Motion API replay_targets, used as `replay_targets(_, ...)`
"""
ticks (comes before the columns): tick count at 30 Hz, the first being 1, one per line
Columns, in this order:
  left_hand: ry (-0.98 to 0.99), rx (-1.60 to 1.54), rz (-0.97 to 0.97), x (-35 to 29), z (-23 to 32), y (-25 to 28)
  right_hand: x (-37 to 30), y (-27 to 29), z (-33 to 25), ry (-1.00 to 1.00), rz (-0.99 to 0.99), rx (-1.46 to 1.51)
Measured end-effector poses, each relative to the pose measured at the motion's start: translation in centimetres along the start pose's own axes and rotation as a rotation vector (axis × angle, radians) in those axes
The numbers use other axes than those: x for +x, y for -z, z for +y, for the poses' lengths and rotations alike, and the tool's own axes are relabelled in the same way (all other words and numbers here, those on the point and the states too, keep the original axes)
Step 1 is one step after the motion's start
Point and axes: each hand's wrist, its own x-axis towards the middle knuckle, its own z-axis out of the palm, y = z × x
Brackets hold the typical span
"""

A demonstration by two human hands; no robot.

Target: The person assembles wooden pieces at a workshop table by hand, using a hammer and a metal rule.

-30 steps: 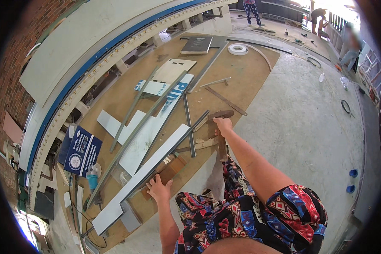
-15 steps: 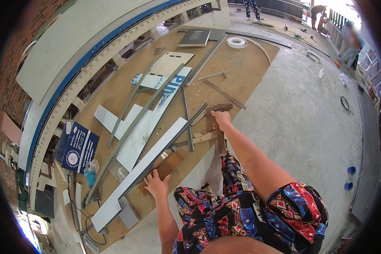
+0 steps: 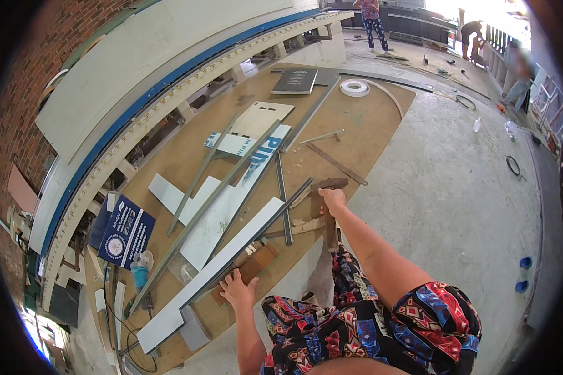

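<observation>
My left hand [image 3: 238, 291] has its fingers spread and rests at the lower end of a brown wooden block [image 3: 260, 260], by the edge of a long white panel strip [image 3: 214, 273]. A grey bent piece [image 3: 195, 329] joins the strip near its lower end. In my right hand [image 3: 334, 201] is a hammer, gripped close under its rusty head [image 3: 329, 184]; the wooden handle [image 3: 331, 232] points down toward my leg. Beyond the block, pale wood pieces [image 3: 308, 225] lie beside a thin dark metal bar [image 3: 284, 203].
The brown board [image 3: 374, 119] on the floor carries metal strips, white panel offcuts, a black book [image 3: 295, 81] and a white tape roll [image 3: 355, 87]. At left are a blue box [image 3: 124, 232], a teal power tool [image 3: 141, 270] and a long machine [image 3: 187, 75]. Several people are in the background.
The view has tilted upward, so everything sits lower in the picture and more of a background person shows. Both hands keep nearly the same places and holds.
</observation>
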Motion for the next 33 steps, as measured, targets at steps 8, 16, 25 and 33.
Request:
replay_targets(8, -0.010, -0.001, 0.034, -0.2, 0.1, 0.1, -0.5, -0.4, -1.0, -0.005, -0.007, -0.024)
replay_targets(16, -0.016, -0.015, 0.056, 0.5, -0.3, -0.4, -0.8, -0.3, -0.8, -0.016, -0.028, 0.000)
replay_targets(25, 0.005, 0.010, -0.019, -0.5, 0.3, 0.2, -0.7, 0.3, -0.2, -0.027, -0.031, 0.026)
replay_targets(33, -0.004, -0.011, -0.007, 0.4, 0.2, 0.5, -0.1, -0.6, -0.2, -0.009, 0.000, 0.022)
